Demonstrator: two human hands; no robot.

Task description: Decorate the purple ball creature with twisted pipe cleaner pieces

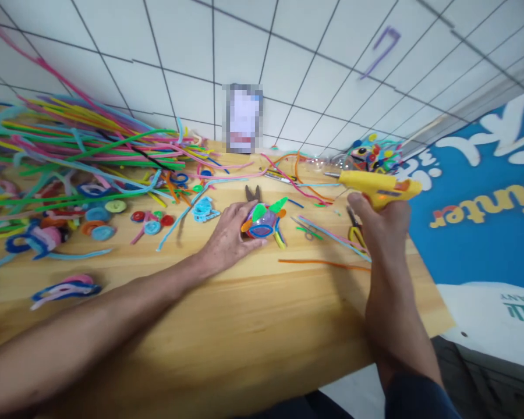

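Note:
My left hand [231, 235] is closed around a small round pipe-cleaner figure [262, 221], purple and blue with green and orange parts sticking out. Just beyond that hand, the dark jaws of a pair of pliers [252, 192] show; the rest of the tool is hidden. My right hand [384, 224] grips a yellow hot glue gun [378, 187], raised above the table's right side, its nozzle pointing left. Below the gun lie yellow-handled scissors [356, 234], partly covered by my right hand. An orange pipe cleaner [323, 263] lies nearer to me.
Many loose pipe cleaners [91, 139] are heaped at the left, with coiled pieces [100, 224] before them. A phone [244, 119] leans on the tiled wall [183, 52]. A bundle of colourful bits [375, 154] sits at the back right, near a blue printed sheet [484, 203].

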